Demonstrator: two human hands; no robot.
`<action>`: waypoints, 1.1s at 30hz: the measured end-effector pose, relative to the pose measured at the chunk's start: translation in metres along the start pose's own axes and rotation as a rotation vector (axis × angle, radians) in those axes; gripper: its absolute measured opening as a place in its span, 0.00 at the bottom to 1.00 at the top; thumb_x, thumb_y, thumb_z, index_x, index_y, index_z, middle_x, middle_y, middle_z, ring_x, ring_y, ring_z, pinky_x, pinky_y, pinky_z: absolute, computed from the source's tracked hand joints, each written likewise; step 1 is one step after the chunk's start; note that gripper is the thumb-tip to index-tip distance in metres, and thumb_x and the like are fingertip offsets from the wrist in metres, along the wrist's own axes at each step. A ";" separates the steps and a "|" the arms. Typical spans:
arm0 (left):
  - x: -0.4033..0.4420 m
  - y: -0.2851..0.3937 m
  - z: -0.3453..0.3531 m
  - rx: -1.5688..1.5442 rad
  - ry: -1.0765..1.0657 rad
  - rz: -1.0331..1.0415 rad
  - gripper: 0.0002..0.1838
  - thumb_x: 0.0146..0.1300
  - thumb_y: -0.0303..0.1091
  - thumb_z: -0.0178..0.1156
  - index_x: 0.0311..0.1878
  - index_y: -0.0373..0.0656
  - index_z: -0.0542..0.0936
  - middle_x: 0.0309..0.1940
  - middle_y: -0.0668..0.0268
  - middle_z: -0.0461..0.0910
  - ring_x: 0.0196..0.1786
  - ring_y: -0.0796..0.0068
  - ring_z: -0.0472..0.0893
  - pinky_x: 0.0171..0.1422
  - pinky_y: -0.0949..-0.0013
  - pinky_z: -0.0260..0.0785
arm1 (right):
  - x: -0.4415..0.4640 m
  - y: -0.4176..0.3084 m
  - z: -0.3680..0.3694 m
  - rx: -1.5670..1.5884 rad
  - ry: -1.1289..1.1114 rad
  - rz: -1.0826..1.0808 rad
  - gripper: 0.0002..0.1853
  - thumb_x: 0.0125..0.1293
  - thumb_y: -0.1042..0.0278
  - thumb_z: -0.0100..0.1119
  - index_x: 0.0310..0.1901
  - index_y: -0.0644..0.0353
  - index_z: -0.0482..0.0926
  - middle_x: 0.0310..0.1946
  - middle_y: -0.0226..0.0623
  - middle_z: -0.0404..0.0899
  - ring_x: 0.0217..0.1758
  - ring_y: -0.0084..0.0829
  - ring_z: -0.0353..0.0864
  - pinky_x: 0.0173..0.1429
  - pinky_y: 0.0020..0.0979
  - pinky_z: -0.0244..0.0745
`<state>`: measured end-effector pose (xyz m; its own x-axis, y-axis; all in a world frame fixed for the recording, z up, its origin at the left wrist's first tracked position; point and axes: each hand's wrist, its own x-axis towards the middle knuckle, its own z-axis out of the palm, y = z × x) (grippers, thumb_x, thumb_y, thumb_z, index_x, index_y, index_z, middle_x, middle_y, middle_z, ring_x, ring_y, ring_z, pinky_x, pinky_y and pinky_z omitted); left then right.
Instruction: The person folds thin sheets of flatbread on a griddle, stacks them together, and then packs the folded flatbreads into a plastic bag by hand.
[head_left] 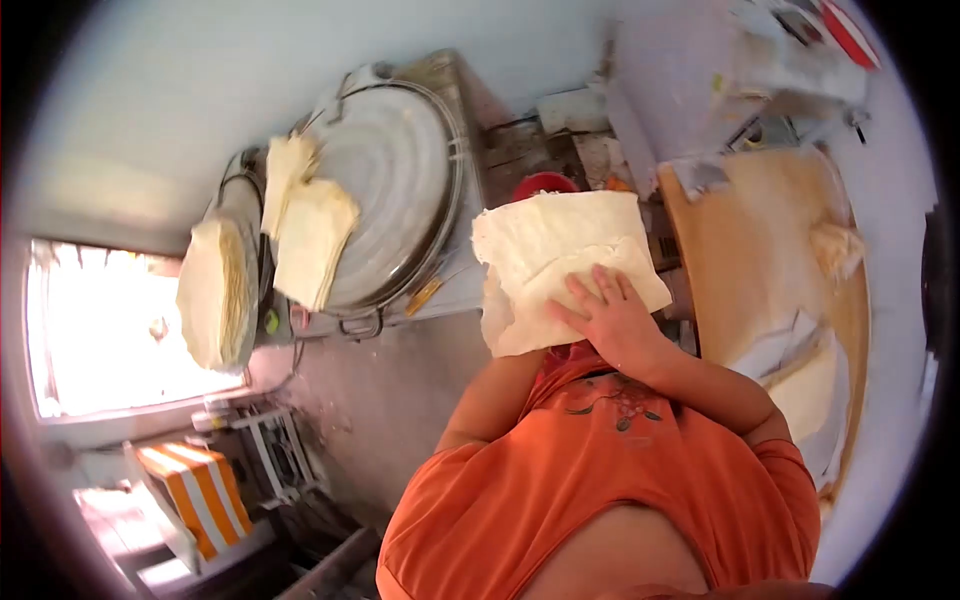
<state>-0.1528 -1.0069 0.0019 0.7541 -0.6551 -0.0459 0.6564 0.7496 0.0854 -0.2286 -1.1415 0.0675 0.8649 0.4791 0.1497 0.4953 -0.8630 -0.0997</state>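
Note:
In front of my chest, a pale, thin flatbread-like sheet (560, 240) with ragged edges is held up, and part of it is folded or layered over itself. My right hand (617, 318) lies flat on its top, fingers spread. My left forearm (497, 392) goes up beneath the sheet, which hides my left hand and its fingers. Behind the sheet, part of a red round container (545, 184) shows.
On the left stands a large round metal lid (385, 170) with folded pale sheets (312, 240) at its edge. A round stack of sheets (215, 295) is beside the window. To the right, a wooden board (745, 240) bears more sheets (805, 385). An orange-striped box (195, 495) stands lower left.

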 end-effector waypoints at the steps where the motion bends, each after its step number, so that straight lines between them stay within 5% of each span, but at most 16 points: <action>1: -0.005 0.013 0.004 0.003 -0.001 0.047 0.30 0.66 0.56 0.44 0.64 0.46 0.65 0.62 0.65 0.68 0.64 0.65 0.65 0.67 0.56 0.54 | 0.014 -0.004 0.002 0.017 0.036 -0.027 0.26 0.59 0.69 0.48 0.62 0.46 0.69 0.59 0.42 0.68 0.60 0.48 0.68 0.62 0.46 0.64; 6: -0.023 0.070 0.012 0.012 0.008 0.231 0.31 0.66 0.58 0.43 0.63 0.45 0.66 0.61 0.65 0.69 0.63 0.66 0.66 0.66 0.56 0.55 | 0.067 -0.022 0.004 0.090 0.093 -0.142 0.22 0.59 0.73 0.48 0.57 0.50 0.73 0.57 0.42 0.70 0.56 0.44 0.73 0.58 0.39 0.69; 12: -0.066 0.126 -0.022 0.101 0.297 0.326 0.32 0.67 0.59 0.40 0.62 0.43 0.67 0.59 0.65 0.70 0.61 0.66 0.67 0.65 0.55 0.55 | 0.149 -0.035 -0.012 0.864 -0.187 0.028 0.17 0.62 0.76 0.47 0.53 0.61 0.73 0.44 0.46 0.78 0.42 0.44 0.80 0.47 0.33 0.74; 14: -0.107 0.141 -0.054 0.213 0.506 0.381 0.29 0.67 0.54 0.42 0.60 0.41 0.68 0.58 0.63 0.71 0.60 0.66 0.68 0.64 0.55 0.56 | 0.186 -0.044 -0.011 1.469 -0.299 0.217 0.16 0.66 0.74 0.49 0.54 0.66 0.71 0.42 0.36 0.80 0.40 0.24 0.79 0.47 0.27 0.74; 18: -0.200 0.148 -0.071 0.160 0.719 0.780 0.19 0.64 0.38 0.48 0.53 0.36 0.74 0.50 0.59 0.77 0.55 0.63 0.74 0.64 0.61 0.61 | 0.264 -0.077 -0.022 1.729 -0.431 0.365 0.17 0.65 0.74 0.51 0.55 0.65 0.69 0.45 0.34 0.78 0.46 0.26 0.78 0.51 0.29 0.74; 20: -0.247 0.147 -0.074 0.197 0.953 0.816 0.19 0.65 0.40 0.49 0.53 0.41 0.74 0.46 0.64 0.78 0.50 0.69 0.75 0.57 0.62 0.65 | 0.306 -0.105 -0.027 1.845 -0.398 0.548 0.19 0.64 0.74 0.52 0.57 0.64 0.67 0.49 0.37 0.76 0.49 0.30 0.77 0.54 0.32 0.74; 25: -0.330 0.115 -0.095 0.208 1.078 0.950 0.18 0.62 0.41 0.54 0.53 0.44 0.74 0.44 0.66 0.78 0.48 0.71 0.75 0.53 0.64 0.66 | 0.388 -0.183 -0.007 2.269 0.019 0.254 0.20 0.66 0.73 0.50 0.60 0.62 0.64 0.55 0.38 0.72 0.59 0.36 0.71 0.65 0.38 0.64; 28: -0.355 0.085 -0.100 0.175 1.162 0.983 0.18 0.61 0.40 0.55 0.53 0.44 0.74 0.44 0.66 0.78 0.48 0.70 0.76 0.53 0.64 0.66 | 0.431 -0.207 0.064 2.716 -0.192 0.274 0.19 0.67 0.72 0.49 0.59 0.61 0.64 0.57 0.39 0.70 0.60 0.38 0.70 0.66 0.40 0.64; 33: -0.368 0.039 -0.109 0.072 1.256 1.002 0.18 0.61 0.37 0.56 0.53 0.41 0.73 0.43 0.64 0.78 0.47 0.70 0.77 0.51 0.65 0.68 | 0.445 -0.248 0.215 2.510 -0.369 0.844 0.18 0.67 0.74 0.43 0.59 0.63 0.64 0.58 0.42 0.70 0.61 0.40 0.70 0.65 0.45 0.66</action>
<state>-0.4029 -0.7265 -0.0863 0.4218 0.5884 -0.6899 -0.0631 0.7780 0.6250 0.0508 -0.6797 -0.0524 0.6705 0.5599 -0.4867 -0.7315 0.6082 -0.3082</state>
